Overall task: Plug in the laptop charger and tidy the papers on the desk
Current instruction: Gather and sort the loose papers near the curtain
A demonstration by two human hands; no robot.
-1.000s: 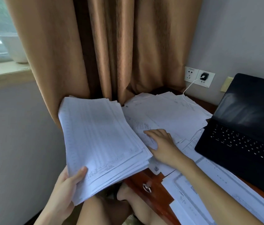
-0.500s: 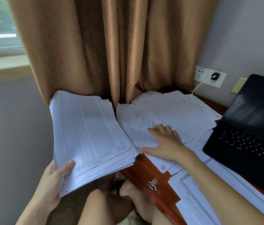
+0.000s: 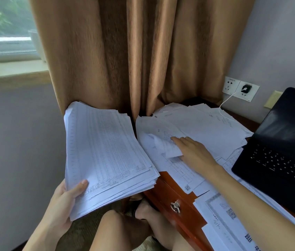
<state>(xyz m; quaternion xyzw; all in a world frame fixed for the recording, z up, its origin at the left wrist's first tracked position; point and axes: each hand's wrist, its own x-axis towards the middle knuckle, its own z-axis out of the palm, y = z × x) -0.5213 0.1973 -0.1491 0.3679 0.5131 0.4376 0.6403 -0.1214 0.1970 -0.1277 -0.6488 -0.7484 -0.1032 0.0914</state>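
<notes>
Left hand: the left hand (image 3: 61, 201), at the lower left of the frame, grips the near edge of the paper stack (image 3: 106, 151), thumb on top and fingers hidden beneath. This probably keeps the gathered sheets together and off the desk while more are collected.
Paper stack: thick, printed with dense tables, edges slightly fanned, tilted up and held just beside the left end of the desk (image 3: 170, 194).
Near sheets: larger printed sheets (image 3: 221, 214) hang over the desk's front edge at the lower right, not yet gathered.
Right hand: the right hand (image 3: 195, 154) lies palm down at frame centre on the loose papers (image 3: 206, 127), fingers outstretched. A curled sheet (image 3: 166, 147) rises along its thumb side, so it seems to be peeling up the next page, though whether the thumb pinches it cannot be told.
Loose papers: a white, overlapping, skewed heap across the desk's far corner, reaching the laptop (image 3: 279, 151), which is open with a dark screen at the right edge.
Charger: the black charger plug (image 3: 246, 88) sits in the wall socket (image 3: 232, 84) at the upper right, and its white cable (image 3: 228, 98) drops onto the papers. The laptop end is not visible.
Backdrop: a tan curtain (image 3: 125, 60) hangs behind the desk.
</notes>
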